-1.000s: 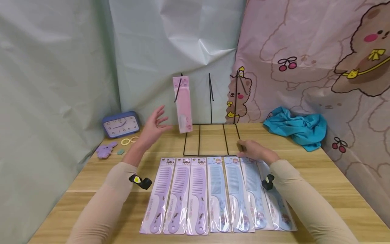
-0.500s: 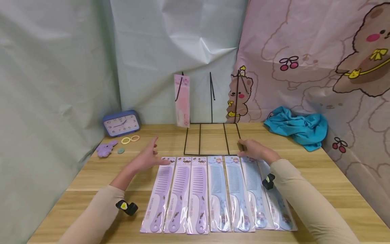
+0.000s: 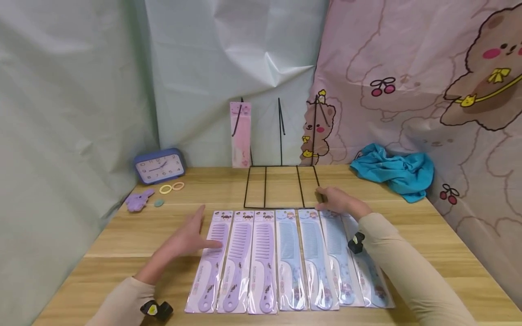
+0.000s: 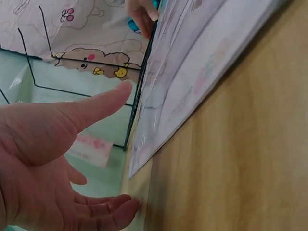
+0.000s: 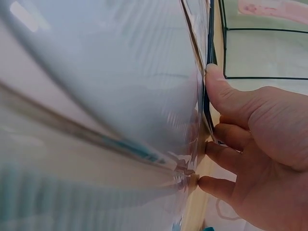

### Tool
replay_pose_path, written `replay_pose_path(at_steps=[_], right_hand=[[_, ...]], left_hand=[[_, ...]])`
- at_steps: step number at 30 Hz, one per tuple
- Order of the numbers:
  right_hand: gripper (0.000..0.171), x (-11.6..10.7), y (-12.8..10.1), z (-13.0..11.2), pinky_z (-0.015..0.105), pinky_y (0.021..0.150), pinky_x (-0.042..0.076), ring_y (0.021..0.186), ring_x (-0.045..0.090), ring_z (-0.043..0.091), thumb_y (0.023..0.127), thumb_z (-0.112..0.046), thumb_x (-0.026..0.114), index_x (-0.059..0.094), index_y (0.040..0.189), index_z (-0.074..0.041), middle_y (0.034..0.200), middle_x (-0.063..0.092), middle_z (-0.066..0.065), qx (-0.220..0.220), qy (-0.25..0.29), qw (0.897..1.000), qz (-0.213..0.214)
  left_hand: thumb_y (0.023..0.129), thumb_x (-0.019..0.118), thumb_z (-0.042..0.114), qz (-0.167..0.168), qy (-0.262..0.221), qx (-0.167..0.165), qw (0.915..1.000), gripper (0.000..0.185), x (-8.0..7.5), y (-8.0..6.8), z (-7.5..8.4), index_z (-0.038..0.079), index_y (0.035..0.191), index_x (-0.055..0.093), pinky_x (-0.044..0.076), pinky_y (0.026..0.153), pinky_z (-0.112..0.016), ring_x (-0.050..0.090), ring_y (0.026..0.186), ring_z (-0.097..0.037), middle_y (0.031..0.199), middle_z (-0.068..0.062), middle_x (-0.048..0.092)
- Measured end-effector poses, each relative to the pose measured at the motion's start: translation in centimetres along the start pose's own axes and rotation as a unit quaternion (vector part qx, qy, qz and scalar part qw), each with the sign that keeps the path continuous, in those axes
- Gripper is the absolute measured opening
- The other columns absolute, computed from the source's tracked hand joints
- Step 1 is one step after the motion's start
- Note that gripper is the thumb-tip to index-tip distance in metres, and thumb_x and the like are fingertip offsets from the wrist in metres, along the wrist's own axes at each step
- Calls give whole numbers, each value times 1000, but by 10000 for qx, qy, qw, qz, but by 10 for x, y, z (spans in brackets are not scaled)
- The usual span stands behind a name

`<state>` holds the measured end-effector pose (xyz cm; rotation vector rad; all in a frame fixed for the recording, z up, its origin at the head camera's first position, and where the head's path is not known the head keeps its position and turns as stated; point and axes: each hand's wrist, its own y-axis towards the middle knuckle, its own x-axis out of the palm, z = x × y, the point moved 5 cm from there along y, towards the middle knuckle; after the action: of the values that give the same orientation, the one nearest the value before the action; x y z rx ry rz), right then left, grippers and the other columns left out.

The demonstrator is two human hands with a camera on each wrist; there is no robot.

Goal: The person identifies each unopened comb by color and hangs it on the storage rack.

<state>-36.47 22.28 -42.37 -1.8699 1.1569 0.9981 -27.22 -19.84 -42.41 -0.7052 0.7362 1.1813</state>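
Reaching over the left end of the row, we have our left hand point(image 3: 188, 239) spread, thumb well apart from the fingers and nothing pinched between them. The leftmost purple comb pack point(image 3: 212, 271) lies flat on the table point(image 3: 114, 244), toothed end toward the black wire rack point(image 3: 265, 188), and the head view sets our thumb over its upper part; whether skin meets plastic there, we can't quite tell from either angle. Our right hand point(image 3: 338, 200) pinches the rack near its front right corner, thumb and curled fingers on the wire, just beyond the top ends of the blue comb packs point(image 3: 314, 271). To do this well, we'd work the fingertips under the pack's outer edge, then bring the thumb down on top, taking it by the side so its glossy face doesn't slip and the other purple packs point(image 3: 233, 276) aren't dragged along. We'd also do well to avoid bending the card. With the pink pack point(image 3: 241, 140) hanging from the left hook point(image 3: 237, 120), a steady right hand seems worthwhile: so thin a frame could slide if bumped.
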Motion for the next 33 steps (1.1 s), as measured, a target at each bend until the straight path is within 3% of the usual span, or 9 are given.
replay_pose_path(at_steps=[4,13,18,24,27,33], right_hand=[[73,0,-1,0,37,79,50,106,55,32,96,-23,69,32,153,4,140,51,26,88,30,10000,-12],[72,1,-2,0,40,83,50,108,53,33,97,-23,68,32,154,3,139,51,26,123,39,9999,-29],[72,1,-2,-1,41,83,50,106,54,33,97,-22,68,32,154,4,135,53,25,104,8,9999,-22],[74,2,-1,-1,44,92,48,108,52,32,96,-24,69,32,154,3,138,52,26,154,-17,9999,-31],[74,2,-1,-1,47,96,47,109,52,32,97,-24,69,31,154,4,140,51,27,176,-2,9998,-29],[73,1,0,0,54,107,41,113,51,32,97,-24,69,32,153,4,143,49,28,154,-2,9999,10]], left_hand=[[69,85,59,-25,257,-143,9996,136,5,-3,3,-6,157,4,26,111,-66,24,139,-58,152,-43,19],[56,91,61,-37,446,-219,9988,146,10,-3,8,-1,158,6,43,100,-62,48,123,-51,142,-42,35],[56,93,56,3,599,-149,9981,144,11,-2,11,-2,158,10,50,92,-58,55,111,-43,136,-41,40],[60,95,42,-71,712,-122,9974,133,11,-1,16,-3,157,16,54,81,-50,57,92,-32,131,-41,43],[62,95,38,-99,756,-143,9970,127,11,-1,17,-3,156,20,53,86,-54,58,96,-35,133,-42,42],[62,94,39,-143,491,-33,9987,117,11,0,11,-4,152,33,40,102,-64,47,126,-51,139,-36,47]])
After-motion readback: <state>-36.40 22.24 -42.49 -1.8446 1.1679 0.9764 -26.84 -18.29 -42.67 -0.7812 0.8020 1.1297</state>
